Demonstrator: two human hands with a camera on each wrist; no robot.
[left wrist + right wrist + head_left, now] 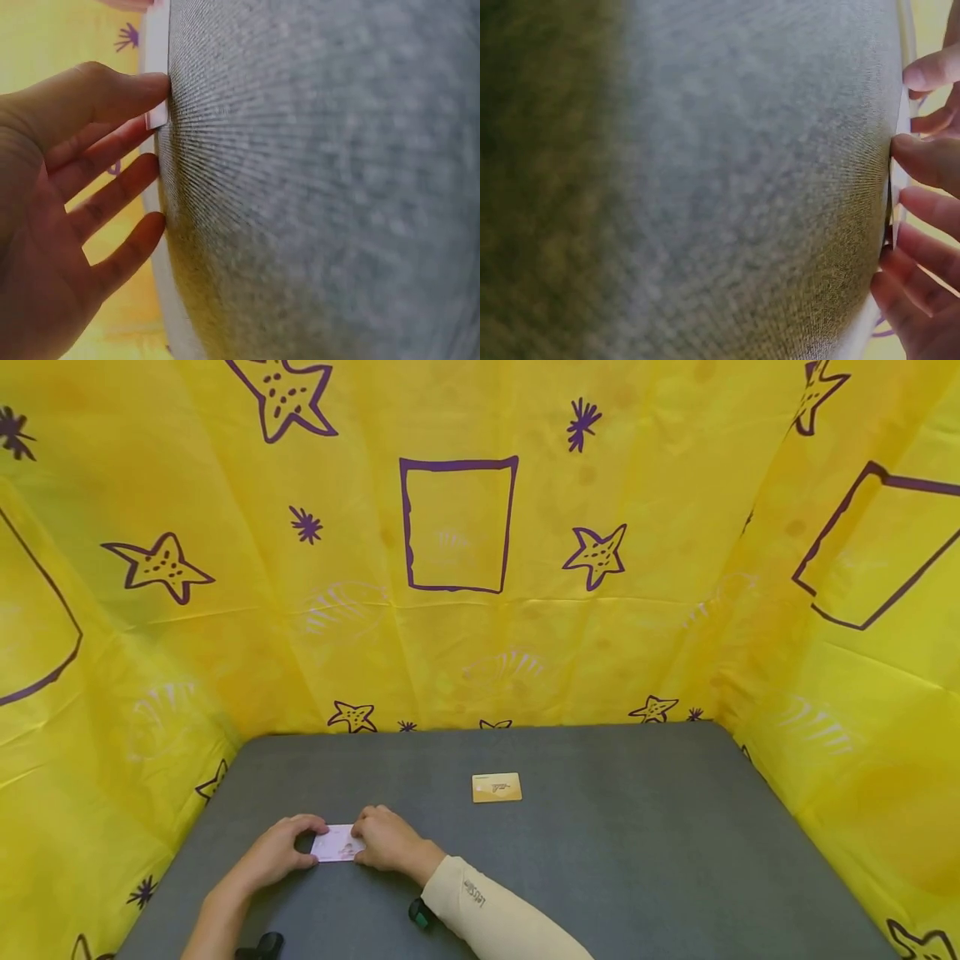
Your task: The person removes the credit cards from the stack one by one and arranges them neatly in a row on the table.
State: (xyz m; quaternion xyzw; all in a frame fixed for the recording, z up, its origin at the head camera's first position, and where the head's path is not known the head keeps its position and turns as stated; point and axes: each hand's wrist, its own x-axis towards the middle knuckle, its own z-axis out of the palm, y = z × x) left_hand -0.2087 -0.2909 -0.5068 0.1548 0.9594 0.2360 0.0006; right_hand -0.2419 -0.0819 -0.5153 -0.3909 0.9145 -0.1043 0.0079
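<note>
Both hands on the pale card [337, 843], near the gold card [497, 787] on the grey mat [600, 860]. I read left hand [279, 853] and right hand [384, 839] fingertips pinching its ends. Step looks like lifting; needs an edge raised off the mat.

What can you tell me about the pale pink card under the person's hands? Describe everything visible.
The pale pink card is small, thin and rectangular, with faint print too small to read. It lies flat on the grey mat, near its front left part. The left hand touches its left end, the right hand its right end, fingertips at its edges. A gold card lies apart, farther back.
</note>
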